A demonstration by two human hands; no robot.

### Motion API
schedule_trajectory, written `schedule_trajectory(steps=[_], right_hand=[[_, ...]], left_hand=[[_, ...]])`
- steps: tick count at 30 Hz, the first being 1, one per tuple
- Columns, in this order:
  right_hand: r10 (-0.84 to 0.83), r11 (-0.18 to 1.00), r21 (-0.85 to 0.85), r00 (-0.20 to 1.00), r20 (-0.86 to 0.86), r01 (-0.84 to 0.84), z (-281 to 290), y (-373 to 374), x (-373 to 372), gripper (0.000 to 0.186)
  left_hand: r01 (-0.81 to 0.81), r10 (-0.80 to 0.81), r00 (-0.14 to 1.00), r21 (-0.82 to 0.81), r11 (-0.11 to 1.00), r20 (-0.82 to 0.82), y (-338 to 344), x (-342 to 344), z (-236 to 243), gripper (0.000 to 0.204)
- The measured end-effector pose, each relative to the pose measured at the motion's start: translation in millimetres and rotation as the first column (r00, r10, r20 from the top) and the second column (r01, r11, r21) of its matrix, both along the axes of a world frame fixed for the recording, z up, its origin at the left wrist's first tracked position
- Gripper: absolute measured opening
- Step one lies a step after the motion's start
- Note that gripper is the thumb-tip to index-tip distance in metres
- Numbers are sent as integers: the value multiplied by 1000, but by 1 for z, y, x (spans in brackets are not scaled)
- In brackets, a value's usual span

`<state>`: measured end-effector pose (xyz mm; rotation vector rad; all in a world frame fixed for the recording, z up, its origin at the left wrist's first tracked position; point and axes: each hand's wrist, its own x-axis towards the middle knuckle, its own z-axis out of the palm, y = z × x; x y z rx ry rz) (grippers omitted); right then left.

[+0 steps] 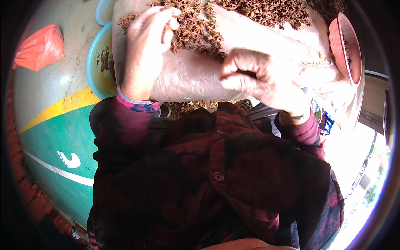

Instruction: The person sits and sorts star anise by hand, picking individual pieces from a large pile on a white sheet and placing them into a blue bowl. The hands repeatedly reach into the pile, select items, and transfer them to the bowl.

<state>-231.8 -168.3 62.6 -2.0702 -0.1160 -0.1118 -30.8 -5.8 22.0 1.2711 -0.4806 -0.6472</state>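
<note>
A pale work surface [196,77] lies in front of me with a heap of brown star anise pods [250,10] spread along its far side. My left hand [146,46] rests on the surface, its fingers curled over the pods at the heap's near edge. My right hand [254,77] hovers over the bare part of the surface with the fingers curled into a loose fist; whether it holds pods is hidden. My dark red patterned jacket fills the lower part of the view.
A pink bowl [346,41] stands at the surface's right end. A light blue basin [98,66] sits left of the surface, with a second one [104,10] behind it. An orange plastic bag [39,48] lies on the painted floor [58,137] at far left.
</note>
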Motion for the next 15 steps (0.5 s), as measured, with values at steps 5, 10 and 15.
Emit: schedule_trajectory(steps=[5, 10, 15], right_hand=[[-452, 863, -271, 891, -42, 425, -15, 1, -22, 24], [-484, 686, -580, 871, 89, 440, -35, 20, -14, 25], [-502, 725, -518, 863, 54, 454, -48, 26, 2, 19]], left_hand=[[-285, 155, 821, 159, 945, 549, 25, 50, -10, 26], [-610, -49, 506, 397, 686, 861, 46, 79, -27, 41], [-637, 14, 390, 259, 727, 921, 54, 59, -21, 38]])
